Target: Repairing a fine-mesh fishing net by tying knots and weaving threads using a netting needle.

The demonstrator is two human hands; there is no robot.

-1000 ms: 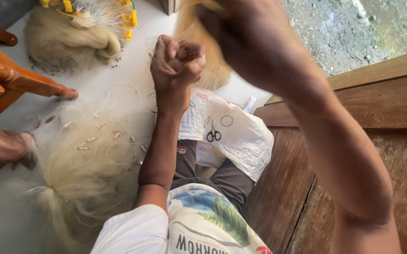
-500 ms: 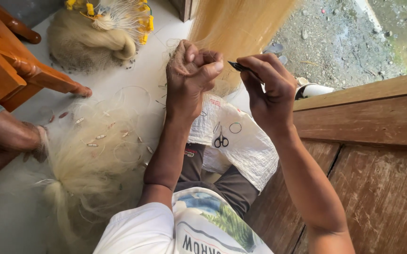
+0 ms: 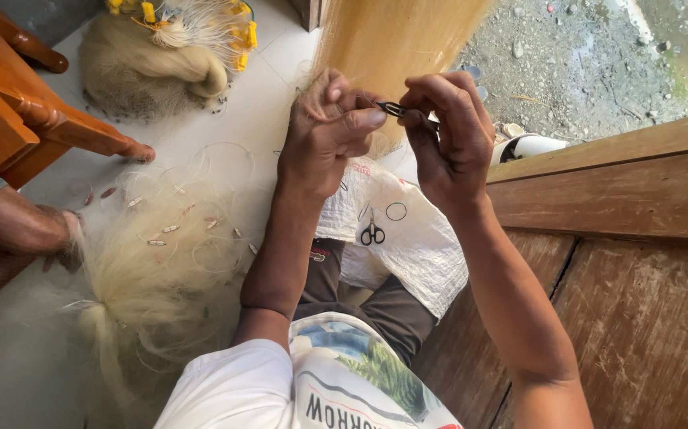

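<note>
Left hand (image 3: 324, 135): fingers clenched around a pinch of fine yellowish netting (image 3: 395, 40), thumb laid flat across the top.
Right hand (image 3: 451, 135): fingers pinched on a small dark netting needle (image 3: 392, 109), its tip pointing at the left thumb.
Netting needle: between the two sets of fingers, its tip just beside the left thumb; whether it touches cannot be told.
Netting: hangs as a sheet above and beyond the fingers, its lower edge gathered into the left fist.
Small scissors (image 3: 372, 233): below the fingers, lying on a white woven sack (image 3: 423, 246) spread over the person's lap.
Loose pale net heap (image 3: 153, 286): below and left of the left fingers, on the white floor (image 3: 224, 111), with small floats scattered in it.
Bundled net with yellow floats (image 3: 161, 56): well left of the fingers, far up on the floor.
Wooden chair leg (image 3: 73, 131): far left of the fingers.
Another person's foot (image 3: 30, 230): at the left edge, touching the net heap.
Wooden ledge (image 3: 614, 191): right of the right fingers.
</note>
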